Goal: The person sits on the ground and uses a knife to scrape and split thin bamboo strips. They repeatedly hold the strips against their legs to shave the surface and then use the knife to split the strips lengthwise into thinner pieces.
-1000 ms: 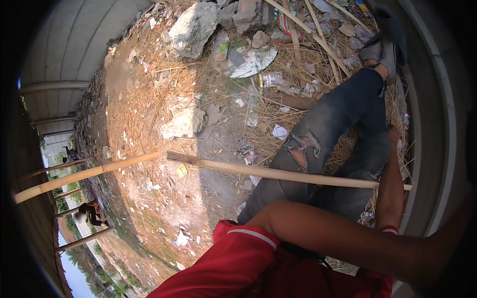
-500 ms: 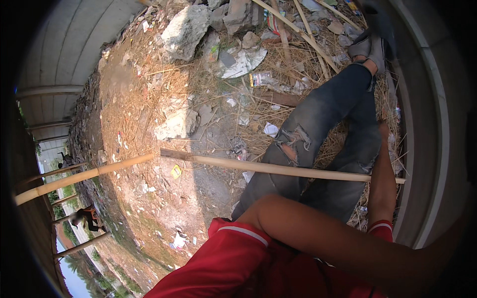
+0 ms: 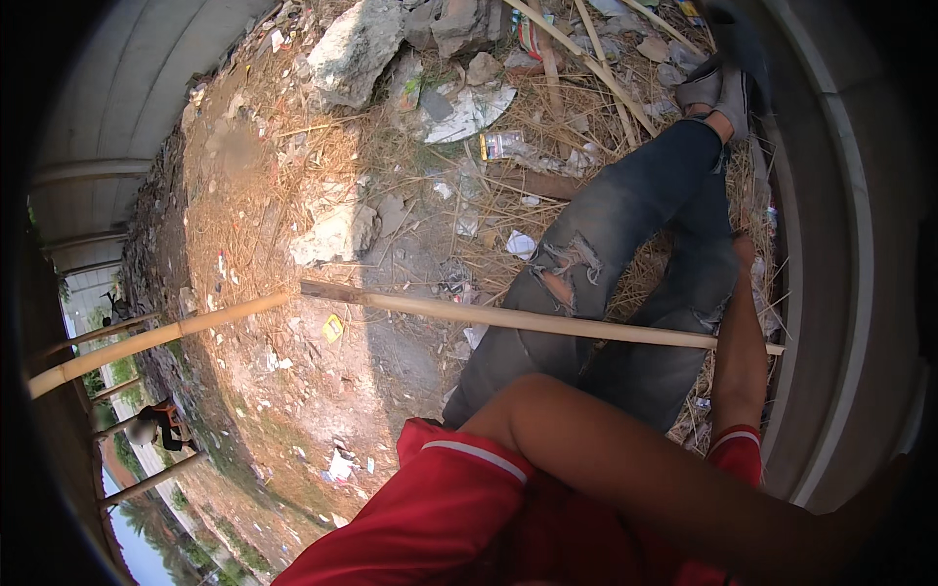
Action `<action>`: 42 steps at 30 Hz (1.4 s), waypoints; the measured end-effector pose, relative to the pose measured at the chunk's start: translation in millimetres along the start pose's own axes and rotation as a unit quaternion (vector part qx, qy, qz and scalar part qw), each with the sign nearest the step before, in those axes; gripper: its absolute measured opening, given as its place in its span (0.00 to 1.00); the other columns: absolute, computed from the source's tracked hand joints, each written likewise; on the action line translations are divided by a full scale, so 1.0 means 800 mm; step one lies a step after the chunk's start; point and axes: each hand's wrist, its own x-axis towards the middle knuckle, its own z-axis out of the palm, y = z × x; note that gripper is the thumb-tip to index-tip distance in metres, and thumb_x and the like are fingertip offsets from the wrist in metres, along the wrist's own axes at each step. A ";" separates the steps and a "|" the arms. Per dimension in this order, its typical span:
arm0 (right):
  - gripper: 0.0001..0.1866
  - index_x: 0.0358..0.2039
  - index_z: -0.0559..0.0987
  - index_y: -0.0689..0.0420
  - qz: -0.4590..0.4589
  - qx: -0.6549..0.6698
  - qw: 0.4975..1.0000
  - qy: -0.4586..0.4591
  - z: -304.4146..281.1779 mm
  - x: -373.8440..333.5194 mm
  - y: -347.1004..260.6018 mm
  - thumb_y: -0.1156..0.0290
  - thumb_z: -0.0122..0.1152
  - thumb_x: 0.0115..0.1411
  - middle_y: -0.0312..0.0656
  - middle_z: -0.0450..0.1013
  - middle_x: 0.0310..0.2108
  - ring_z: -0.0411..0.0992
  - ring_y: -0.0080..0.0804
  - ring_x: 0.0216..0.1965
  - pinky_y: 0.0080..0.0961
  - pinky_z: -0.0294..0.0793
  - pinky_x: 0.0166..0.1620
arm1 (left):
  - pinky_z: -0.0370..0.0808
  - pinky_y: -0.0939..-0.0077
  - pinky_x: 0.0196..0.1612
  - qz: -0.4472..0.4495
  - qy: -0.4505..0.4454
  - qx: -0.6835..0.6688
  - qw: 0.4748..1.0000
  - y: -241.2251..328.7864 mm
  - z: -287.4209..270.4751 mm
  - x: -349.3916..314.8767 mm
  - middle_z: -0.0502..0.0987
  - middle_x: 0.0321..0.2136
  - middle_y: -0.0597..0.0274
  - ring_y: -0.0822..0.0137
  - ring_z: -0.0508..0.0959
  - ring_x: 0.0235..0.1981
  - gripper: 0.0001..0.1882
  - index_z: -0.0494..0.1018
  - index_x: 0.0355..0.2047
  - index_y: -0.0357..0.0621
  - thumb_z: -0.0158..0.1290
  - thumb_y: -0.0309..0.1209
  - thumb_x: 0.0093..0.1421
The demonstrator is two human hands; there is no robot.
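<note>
Across my thighs, in torn dark jeans [image 3: 557,264], lies a long pale strip of wood or split bamboo [image 3: 508,316] with a darker far-left end. Over its right end passes my right forearm. My right hand [image 3: 745,252] is down beside my lower leg; its fingers are hidden, so I cannot see whether it holds anything. My left arm [image 3: 625,449] bends at the elbow and crosses in front of my red shirt toward the shaded right edge. The left hand itself is lost beyond that dark rim.
A jointed bamboo pole [image 3: 156,344] slants in from the left. Rubble stones [image 3: 357,54], thin sticks [image 3: 586,59], dry straw and litter cover the ground ahead. A grey ridged wall or panel [image 3: 831,293] runs along my right. Far left, a person [image 3: 166,425] is in the distance.
The whole view has shifted slightly, so most things sit a little farther left. My arms and the strip keep nearly the same pose.
</note>
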 end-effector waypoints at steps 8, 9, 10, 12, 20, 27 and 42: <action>0.20 0.47 0.80 0.56 0.034 -0.039 0.999 -0.012 -0.044 -0.016 -0.013 0.61 0.56 0.56 0.60 0.77 0.47 0.76 0.59 0.49 0.53 0.74 0.53 | 0.72 0.77 0.29 -0.028 -0.098 -0.022 0.995 0.018 0.094 -0.167 0.74 0.29 0.65 0.73 0.76 0.27 0.16 0.73 0.43 0.40 0.61 0.38 0.61; 0.21 0.48 0.80 0.56 0.041 -0.009 0.999 -0.011 -0.094 -0.046 -0.063 0.62 0.56 0.55 0.60 0.77 0.47 0.76 0.59 0.49 0.53 0.74 0.53 | 0.72 0.77 0.29 -0.030 -0.114 -0.007 0.993 0.014 0.120 -0.198 0.74 0.29 0.65 0.73 0.76 0.27 0.16 0.73 0.43 0.40 0.61 0.38 0.61; 0.21 0.49 0.80 0.55 0.063 -0.002 0.998 -0.002 -0.112 -0.052 -0.072 0.62 0.56 0.55 0.60 0.77 0.48 0.76 0.59 0.49 0.53 0.74 0.53 | 0.73 0.76 0.29 -0.032 -0.136 -0.019 0.990 0.024 0.120 -0.224 0.74 0.29 0.65 0.73 0.77 0.27 0.16 0.73 0.43 0.40 0.61 0.38 0.61; 0.21 0.49 0.80 0.55 0.068 0.003 0.997 0.039 -0.153 -0.059 -0.077 0.64 0.57 0.55 0.59 0.78 0.47 0.76 0.59 0.49 0.52 0.74 0.53 | 0.73 0.76 0.29 -0.028 -0.181 -0.035 0.983 0.034 0.143 -0.272 0.74 0.29 0.65 0.72 0.77 0.26 0.16 0.73 0.42 0.41 0.61 0.38 0.61; 0.20 0.48 0.82 0.58 -0.016 0.138 0.965 0.222 -0.300 -0.159 -0.124 0.59 0.64 0.60 0.55 0.81 0.40 0.80 0.49 0.44 0.42 0.76 0.48 | 0.73 0.75 0.29 0.058 -0.270 0.025 0.961 0.074 0.196 -0.330 0.74 0.29 0.65 0.71 0.77 0.26 0.15 0.74 0.41 0.41 0.60 0.38 0.61; 0.16 0.47 0.82 0.62 -0.046 0.345 0.900 0.261 -0.319 -0.334 -0.148 0.65 0.65 0.64 0.42 0.80 0.37 0.76 0.28 0.38 0.31 0.74 0.44 | 0.74 0.72 0.32 -0.033 -0.372 -0.044 0.926 0.050 0.137 -0.420 0.78 0.34 0.61 0.66 0.78 0.30 0.12 0.79 0.39 0.44 0.60 0.36 0.59; 0.15 0.48 0.81 0.65 -0.043 0.461 0.847 0.259 -0.313 -0.421 -0.180 0.68 0.65 0.65 0.45 0.79 0.42 0.75 0.31 0.43 0.33 0.73 0.50 | 0.70 0.75 0.38 -0.237 -0.398 -0.445 0.766 0.174 0.176 -0.407 0.78 0.39 0.59 0.68 0.76 0.35 0.36 0.78 0.41 0.39 0.36 0.61 0.69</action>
